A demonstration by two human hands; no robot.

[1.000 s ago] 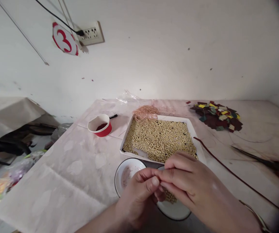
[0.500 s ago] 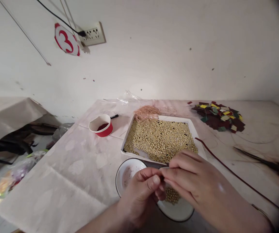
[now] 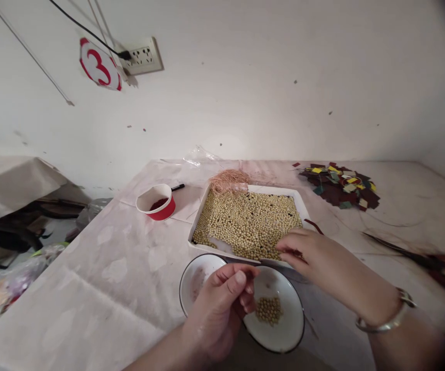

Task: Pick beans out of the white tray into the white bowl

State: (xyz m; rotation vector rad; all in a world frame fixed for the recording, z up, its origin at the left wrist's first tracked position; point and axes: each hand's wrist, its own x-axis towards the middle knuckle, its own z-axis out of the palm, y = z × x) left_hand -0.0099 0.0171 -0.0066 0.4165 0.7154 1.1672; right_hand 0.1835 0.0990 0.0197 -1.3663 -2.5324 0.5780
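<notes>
My left hand (image 3: 226,301) is closed in a pinch above the two bowls, thumb pressed against the index finger. What it holds is too small to make out. My right hand (image 3: 303,251) reaches over the front right corner of a white tray (image 3: 308,208), its fingers bent together. Its fingertips are partly hidden, so anything between them cannot be seen. Many small round yellowish beads (image 3: 249,224) cover the tray's bottom. Below my hands, a white dark-rimmed bowl (image 3: 280,335) holds a small heap of beads (image 3: 269,310). Beside it, my left hand partly covers another white bowl (image 3: 191,273).
A red and white paper cup (image 3: 164,212) with dark red bits stands left, near a black marker (image 3: 178,187). Pinkish threads (image 3: 228,181) lie over the tray's back corner. Coloured scraps (image 3: 342,188) are piled at the back right; pliers (image 3: 408,251) lie at the right.
My right hand has parted from my left and moved right to the tray's front corner. The left hand keeps its pinch. The view has shifted slightly to the right.
</notes>
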